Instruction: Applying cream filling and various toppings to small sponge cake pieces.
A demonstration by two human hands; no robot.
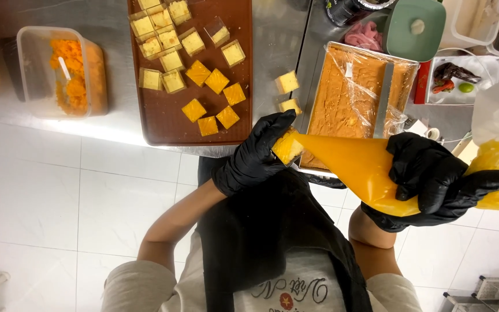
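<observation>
My left hand (pixel 255 155), in a black glove, holds a small clear cube cup of yellow cake (pixel 287 147) just off the counter's edge. My right hand (pixel 437 179), also gloved in black, squeezes a clear piping bag of orange cream (pixel 356 162). The bag's tip touches the top of the held cup. On the brown tray (pixel 163 115) stand several more cube cups (pixel 171 58); some show pale cake, others are topped with orange cream. Two further cups (pixel 287 82) sit on the steel counter beside the tray.
A foil pan of orange cake under plastic wrap (pixel 347 92) lies right of the tray. A clear tub of orange shreds (pixel 64 69) stands at the left. A green lid (pixel 416 29), pink meat (pixel 364 36) and a small dish of garnish (pixel 454 78) sit behind.
</observation>
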